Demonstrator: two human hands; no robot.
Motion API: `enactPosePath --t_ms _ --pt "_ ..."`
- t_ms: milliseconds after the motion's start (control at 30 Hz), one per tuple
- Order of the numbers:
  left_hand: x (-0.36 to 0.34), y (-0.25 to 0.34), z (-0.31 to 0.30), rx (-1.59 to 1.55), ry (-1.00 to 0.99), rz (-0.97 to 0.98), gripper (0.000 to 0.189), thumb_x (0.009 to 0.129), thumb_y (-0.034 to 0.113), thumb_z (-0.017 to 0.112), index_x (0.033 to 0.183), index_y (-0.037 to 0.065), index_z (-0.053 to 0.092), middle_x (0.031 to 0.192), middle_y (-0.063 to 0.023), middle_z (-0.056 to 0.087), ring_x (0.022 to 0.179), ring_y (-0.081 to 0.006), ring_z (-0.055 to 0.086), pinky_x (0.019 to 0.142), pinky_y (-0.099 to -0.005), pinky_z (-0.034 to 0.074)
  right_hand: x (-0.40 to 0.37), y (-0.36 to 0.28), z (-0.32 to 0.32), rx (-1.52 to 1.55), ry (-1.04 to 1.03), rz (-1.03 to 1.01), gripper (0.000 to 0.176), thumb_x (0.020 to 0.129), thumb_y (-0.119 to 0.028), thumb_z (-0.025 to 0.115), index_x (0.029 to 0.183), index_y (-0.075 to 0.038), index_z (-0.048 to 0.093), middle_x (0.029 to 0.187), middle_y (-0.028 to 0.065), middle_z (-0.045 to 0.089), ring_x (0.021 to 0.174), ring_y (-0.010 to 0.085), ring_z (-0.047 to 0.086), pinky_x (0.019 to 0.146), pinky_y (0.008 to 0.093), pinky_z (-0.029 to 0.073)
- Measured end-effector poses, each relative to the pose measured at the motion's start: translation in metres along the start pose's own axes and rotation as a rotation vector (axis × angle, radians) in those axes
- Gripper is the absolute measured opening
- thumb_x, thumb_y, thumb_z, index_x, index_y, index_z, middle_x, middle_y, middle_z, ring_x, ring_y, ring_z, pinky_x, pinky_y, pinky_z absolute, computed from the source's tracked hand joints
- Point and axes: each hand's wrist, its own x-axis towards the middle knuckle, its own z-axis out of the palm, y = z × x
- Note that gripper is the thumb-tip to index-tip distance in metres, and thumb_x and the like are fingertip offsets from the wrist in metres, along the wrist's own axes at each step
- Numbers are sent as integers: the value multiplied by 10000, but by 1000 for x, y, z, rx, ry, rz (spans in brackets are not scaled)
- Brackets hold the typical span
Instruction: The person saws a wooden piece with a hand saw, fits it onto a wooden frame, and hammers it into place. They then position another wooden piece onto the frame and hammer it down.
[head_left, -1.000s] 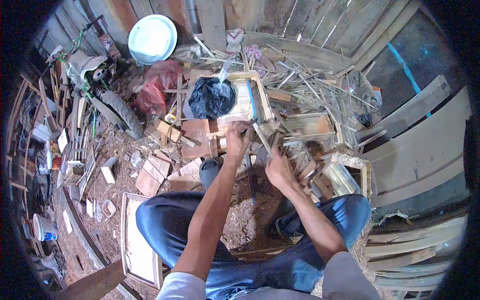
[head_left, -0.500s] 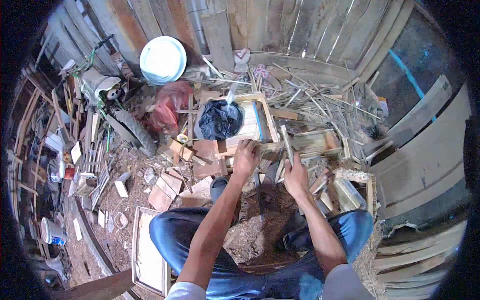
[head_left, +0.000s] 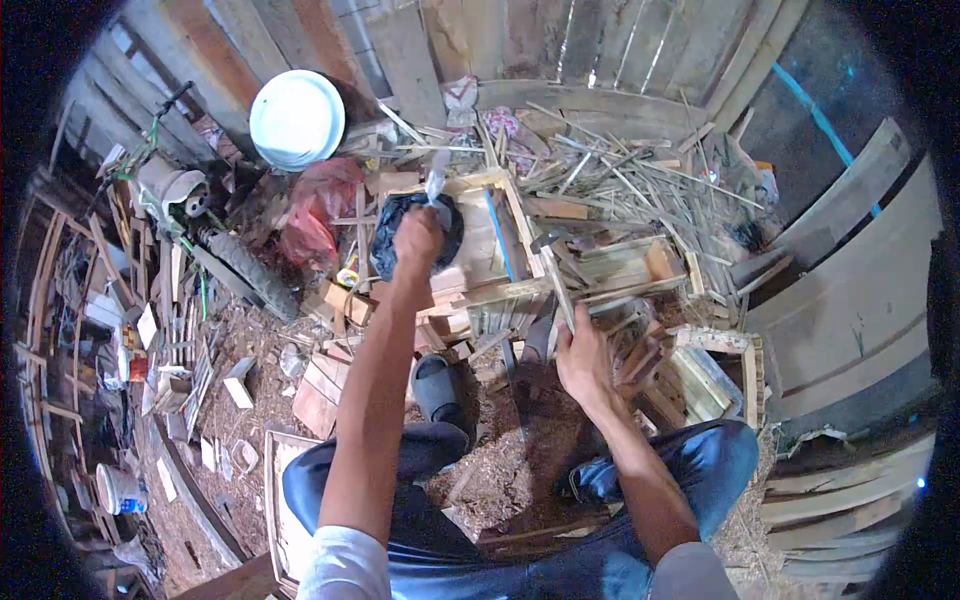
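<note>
My left hand [head_left: 417, 240] reaches far forward and rests on a black plastic bag [head_left: 395, 222] that lies in a shallow wooden box frame [head_left: 500, 215]; whether its fingers grip the bag I cannot tell. Nearer to me, my right hand [head_left: 584, 352] is shut on a thin wooden strip [head_left: 557, 283] held upright and leaning away from me. In front of that hand lie slatted wooden pieces [head_left: 520, 310] and a small wooden box [head_left: 625, 268]. My knees in blue jeans are at the bottom of the view.
A plank wall closes the back, with a white round lid [head_left: 297, 118] leaning on it. A heap of thin wood strips [head_left: 620, 170] lies right of the box. A red bag [head_left: 315, 210], a tyre [head_left: 245, 270], a wooden frame [head_left: 280, 500] and offcuts crowd the left; planks lean at right.
My left hand has left the slatted piece and stretched forward onto the black bag. My right hand keeps the strip, now held more upright. The camera has shifted slightly.
</note>
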Motion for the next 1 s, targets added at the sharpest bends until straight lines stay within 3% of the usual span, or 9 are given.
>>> enactPosePath --t_ms 133,200,600,700,767,800,867,900,1000 --pt "14 16 -15 272 -95 46 286 895 233 468 858 70 701 858 -183 689 800 -375 681 710 -471 546 4 -1 0 1 -5 55 258 937 -175 526 1117 5 488 776 314 615 783 522 587 689 577 444" --pt "16 20 -8 301 -42 22 284 893 198 459 812 77 703 798 -177 690 765 -359 688 694 -466 552 4 -2 -2 -48 -28 30 278 972 -251 457 1103 -7 439 751 326 619 744 513 612 661 597 483" --pt "28 33 -15 336 -225 -157 244 815 222 581 924 42 705 955 -188 699 921 -356 679 793 -458 545 3 -2 -3 -65 -16 61 335 983 -263 455 1168 16 446 739 312 622 750 494 626 657 578 497" --pt "21 35 -28 160 -149 -211 272 791 262 636 929 38 705 956 -173 704 915 -351 681 797 -435 537 3 -7 -9 -17 -42 99 329 978 -244 467 1169 23 447 736 311 622 741 495 625 649 576 493" --pt "22 13 -21 -223 38 -70 276 830 261 600 897 15 706 852 -176 707 817 -351 694 736 -403 540 3 -9 -8 42 -14 127 242 958 -201 495 1057 18 472 784 338 601 787 542 569 682 602 423" --pt "22 13 -22 -219 39 -71 276 830 261 600 897 15 706 852 -176 707 817 -351 694 736 -403 540 3 -9 -8 44 -16 125 242 958 -201 495 1057 18 472 784 338 601 787 542 569 682 602 423" --pt "24 14 -27 -327 173 -175 253 810 232 652 888 -5 694 841 -176 706 798 -303 701 728 -367 531 2 -12 -10 62 -43 155 244 958 -206 496 1060 15 474 786 343 601 792 544 567 691 607 423" --pt "23 14 -28 -411 209 -109 271 835 238 650 922 -18 678 819 -151 701 735 -230 678 697 -347 521 2 -12 -10 64 -42 152 244 958 -206 496 1060 15 474 786 343 601 792 544 567 691 607 423" --pt "15 23 -32 -594 117 -168 234 869 206 644 947 -14 653 806 -99 684 656 -159 613 628 -313 499 3 -10 -8 38 -14 114 246 960 -211 495 1064 11 473 782 345 601 792 542 571 692 609 420"
